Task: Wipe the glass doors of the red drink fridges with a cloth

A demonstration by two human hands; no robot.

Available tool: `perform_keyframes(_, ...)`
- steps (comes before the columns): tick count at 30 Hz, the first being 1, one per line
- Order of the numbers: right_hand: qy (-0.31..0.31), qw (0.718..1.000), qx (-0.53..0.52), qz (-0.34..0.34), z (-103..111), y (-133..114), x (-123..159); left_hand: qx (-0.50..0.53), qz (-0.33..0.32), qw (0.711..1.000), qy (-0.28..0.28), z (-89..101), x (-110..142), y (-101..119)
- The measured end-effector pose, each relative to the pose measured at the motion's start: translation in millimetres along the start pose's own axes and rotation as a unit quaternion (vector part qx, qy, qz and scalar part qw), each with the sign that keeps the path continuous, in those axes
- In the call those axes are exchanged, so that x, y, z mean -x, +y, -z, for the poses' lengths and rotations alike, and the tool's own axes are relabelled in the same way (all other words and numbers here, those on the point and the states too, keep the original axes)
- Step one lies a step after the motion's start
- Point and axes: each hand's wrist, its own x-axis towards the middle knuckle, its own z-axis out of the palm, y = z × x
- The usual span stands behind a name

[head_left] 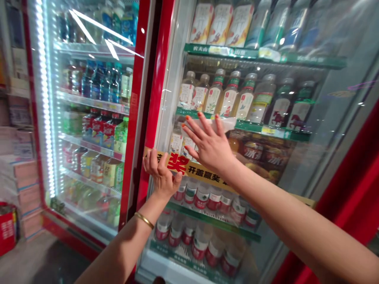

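Observation:
My right hand (211, 144) lies spread over a white cloth or tissue (229, 124), holding it against the glass door of a red-framed drinks fridge. The cloth shows at the fingertips and to the right; the palm hides the rest. Lower and to the left, my left hand (162, 173) has its fingers bent at the left edge of the fridge door (159, 92). A yellow sticker strip (204, 175) with red and black characters crosses the glass between and behind both hands. A gold bangle (144, 220) circles my left wrist.
Behind the glass, shelves hold rows of bottles (227, 96). A second lit fridge (94, 130) full of drinks stands to the left. Stacked cartons (28, 197) and a red package (7, 228) are on the floor at far left. Red fabric (340, 197) hangs at right.

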Motion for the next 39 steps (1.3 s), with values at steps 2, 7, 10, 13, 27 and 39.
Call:
perform_keyframes(2,-0.041,0.997,-0.003,0.071,-8,-18,-21,0.005,-0.001,1.0,-0.011,0.1,0,0)
perform_keyframes(7,-0.133,0.97,-0.011,0.203,-10,-16,-10,0.016,-0.015,0.999,-0.04,-1.0,-1,-5)
perform_keyframes(10,-0.059,0.994,-0.01,0.092,0,5,-5,0.024,-0.036,0.996,-0.073,-0.8,-3,-7)
perform_keyframes(13,-0.02,0.999,-0.003,0.036,1,4,0,0.026,-0.05,0.992,-0.109,0.1,-5,-8)
perform_keyframes(27,0.019,0.985,0.08,-0.15,20,22,105,0.067,-0.007,0.994,-0.084,-6.1,-44,37)
perform_keyframes(39,0.11,0.936,0.131,-0.308,27,48,195,0.11,-0.043,0.978,-0.173,-25.6,-34,62)
